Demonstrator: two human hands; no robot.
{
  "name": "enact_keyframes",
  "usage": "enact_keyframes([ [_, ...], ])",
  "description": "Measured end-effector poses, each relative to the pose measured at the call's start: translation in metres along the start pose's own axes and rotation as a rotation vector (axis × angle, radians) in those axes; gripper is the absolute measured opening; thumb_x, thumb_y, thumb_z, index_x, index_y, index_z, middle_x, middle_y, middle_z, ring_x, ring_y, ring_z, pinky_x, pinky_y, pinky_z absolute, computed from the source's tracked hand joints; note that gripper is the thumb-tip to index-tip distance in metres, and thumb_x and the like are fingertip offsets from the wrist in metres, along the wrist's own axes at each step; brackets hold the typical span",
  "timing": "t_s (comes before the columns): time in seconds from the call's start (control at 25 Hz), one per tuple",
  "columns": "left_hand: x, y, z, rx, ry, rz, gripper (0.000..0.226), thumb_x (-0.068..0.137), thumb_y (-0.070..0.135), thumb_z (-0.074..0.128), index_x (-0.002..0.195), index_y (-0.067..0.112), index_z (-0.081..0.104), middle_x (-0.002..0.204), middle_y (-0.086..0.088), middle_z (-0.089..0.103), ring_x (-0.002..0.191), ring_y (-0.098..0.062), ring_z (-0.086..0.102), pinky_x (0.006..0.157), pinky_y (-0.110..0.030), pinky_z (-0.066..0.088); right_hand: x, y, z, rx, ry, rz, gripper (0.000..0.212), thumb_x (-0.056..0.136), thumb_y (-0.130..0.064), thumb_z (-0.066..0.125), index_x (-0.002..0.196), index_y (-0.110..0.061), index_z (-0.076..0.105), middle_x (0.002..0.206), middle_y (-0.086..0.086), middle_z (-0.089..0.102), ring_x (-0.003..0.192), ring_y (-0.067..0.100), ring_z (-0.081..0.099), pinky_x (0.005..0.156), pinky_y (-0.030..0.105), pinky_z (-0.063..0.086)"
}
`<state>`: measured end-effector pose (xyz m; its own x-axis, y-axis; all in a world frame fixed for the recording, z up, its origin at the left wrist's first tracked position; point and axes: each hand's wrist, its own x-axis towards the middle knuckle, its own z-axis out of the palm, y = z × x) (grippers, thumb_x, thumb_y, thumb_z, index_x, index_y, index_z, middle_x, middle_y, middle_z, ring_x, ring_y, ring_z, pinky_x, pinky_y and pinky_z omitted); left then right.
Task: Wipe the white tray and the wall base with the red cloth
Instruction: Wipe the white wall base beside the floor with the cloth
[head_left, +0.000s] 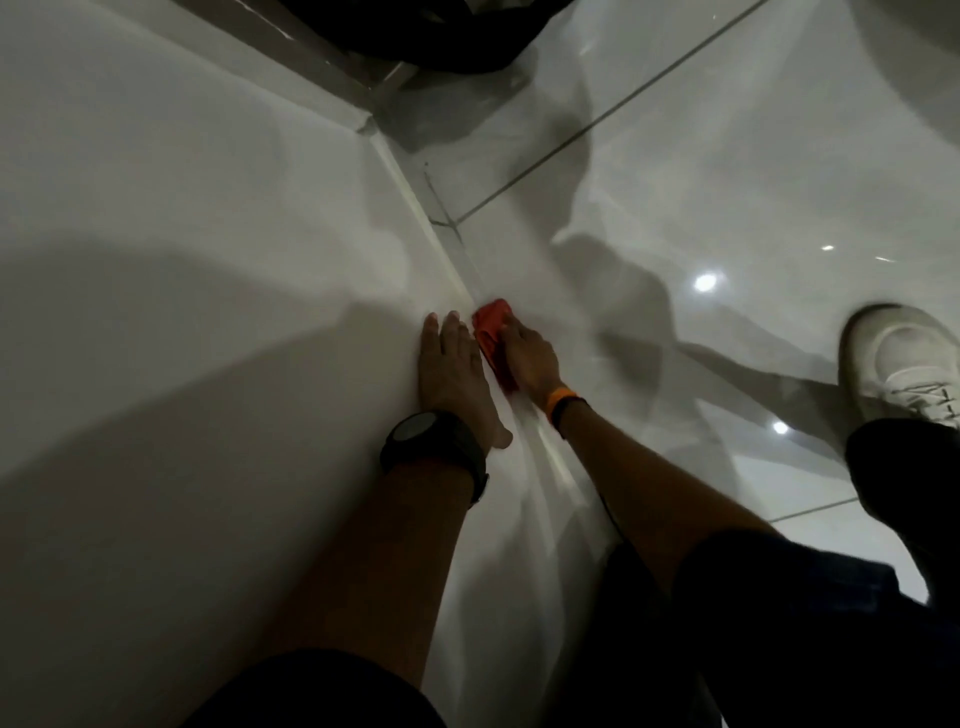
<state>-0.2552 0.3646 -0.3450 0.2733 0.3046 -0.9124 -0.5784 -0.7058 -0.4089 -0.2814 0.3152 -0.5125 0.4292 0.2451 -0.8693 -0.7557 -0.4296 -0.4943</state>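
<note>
My right hand (527, 358) presses the red cloth (491, 332) against the wall base (441, 244), the pale strip where the white wall meets the glossy floor. The cloth is bunched under my fingers and shows mostly to the left of the hand. My left hand (454, 374) lies flat on the white wall just left of the cloth, fingers together and holding nothing. It wears a black watch; the right wrist has an orange band. No white tray is in view.
Glossy white floor tiles (727, 182) with dark grout lines spread to the right. A white shoe (904, 364) stands at the right edge. A dark object (441, 36) sits at the top by a wall corner (366, 122).
</note>
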Motion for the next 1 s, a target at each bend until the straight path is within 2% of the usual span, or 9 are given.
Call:
enact_keyframes([
  [0.08,-0.002,0.007,0.003,-0.009,0.008,0.002,0.124,0.088,0.088,0.040,0.166,0.002,-0.004,0.174,-0.021,-0.008,0.162,-0.037,-0.012,0.129,-0.058,-0.010,-0.001,0.004,-0.002,0.034,-0.033,-0.042,0.050,0.111,-0.035,0.030,0.159,-0.021,0.037,0.156,0.015,0.053,0.137,0.035,0.055,0.120,0.048,0.040],
  [0.16,-0.006,0.012,0.005,-0.024,0.014,0.005,0.124,0.087,0.089,0.039,0.166,0.003,-0.004,0.174,-0.021,-0.008,0.162,-0.037,-0.012,0.129,-0.058,-0.009,-0.029,0.042,-0.005,0.009,0.017,0.012,0.047,0.110,-0.035,0.033,0.153,-0.021,0.048,0.150,0.016,0.059,0.131,0.035,0.059,0.116,0.045,0.044],
  [0.32,-0.019,0.028,0.012,-0.003,0.020,0.021,0.126,0.085,0.092,0.037,0.166,0.004,-0.004,0.174,-0.020,-0.009,0.161,-0.038,-0.015,0.128,-0.062,-0.008,-0.091,0.101,-0.006,0.016,0.043,0.178,0.036,0.107,-0.042,0.036,0.104,-0.025,0.068,0.107,0.010,0.071,0.104,0.033,0.066,0.091,0.037,0.046],
  [0.4,-0.019,0.036,0.015,-0.009,0.026,0.025,0.126,0.085,0.092,0.038,0.166,0.005,-0.004,0.174,-0.020,-0.009,0.161,-0.038,-0.015,0.128,-0.063,-0.008,-0.069,0.082,-0.002,0.010,0.088,0.107,0.038,0.107,-0.045,0.036,0.117,-0.029,0.069,0.117,0.011,0.073,0.108,0.028,0.064,0.091,0.033,0.040],
  [0.48,-0.017,0.043,0.017,-0.018,0.024,0.021,0.126,0.085,0.092,0.039,0.167,0.006,-0.003,0.174,-0.019,-0.008,0.162,-0.036,-0.015,0.127,-0.064,-0.008,-0.042,0.057,0.001,-0.043,0.058,-0.003,0.050,0.107,-0.049,0.035,0.148,-0.025,0.053,0.144,0.012,0.064,0.124,0.029,0.061,0.105,0.037,0.044],
  [0.56,-0.018,0.051,0.019,-0.024,0.015,0.038,0.126,0.084,0.092,0.040,0.167,0.006,-0.002,0.174,-0.018,-0.007,0.162,-0.036,-0.015,0.127,-0.064,-0.009,-0.040,0.063,0.002,-0.059,0.013,-0.033,0.059,0.106,-0.055,0.034,0.159,-0.027,0.038,0.154,0.013,0.056,0.135,0.033,0.056,0.118,0.044,0.041],
  [0.72,-0.034,0.057,0.022,0.007,0.017,0.054,0.126,0.085,0.091,0.039,0.167,0.004,0.000,0.174,-0.021,-0.006,0.162,-0.038,-0.015,0.127,-0.064,-0.009,-0.098,0.133,-0.016,-0.190,-0.004,0.111,0.055,0.106,-0.055,0.040,0.143,-0.018,0.054,0.124,0.018,0.073,0.112,0.037,0.070,0.100,0.047,0.056],
  [0.88,-0.048,0.061,0.028,-0.017,0.055,0.043,0.125,0.086,0.090,0.041,0.167,0.003,0.001,0.174,-0.021,-0.006,0.162,-0.037,-0.013,0.127,-0.064,-0.008,-0.096,0.135,-0.029,-0.216,0.088,0.077,0.027,0.098,-0.029,0.059,0.097,-0.004,0.071,0.088,0.015,0.076,0.082,0.032,0.071,0.080,0.043,0.058],
  [1.0,-0.064,0.058,0.026,-0.077,0.114,0.026,0.123,0.087,0.089,0.040,0.166,0.004,0.000,0.174,-0.020,-0.005,0.162,-0.037,-0.012,0.127,-0.064,-0.008,-0.121,0.111,-0.049,-0.167,0.143,-0.010,0.023,0.091,-0.023,0.066,0.106,-0.009,0.078,0.091,0.012,0.079,0.077,0.024,0.067,0.075,0.033,0.055],
])
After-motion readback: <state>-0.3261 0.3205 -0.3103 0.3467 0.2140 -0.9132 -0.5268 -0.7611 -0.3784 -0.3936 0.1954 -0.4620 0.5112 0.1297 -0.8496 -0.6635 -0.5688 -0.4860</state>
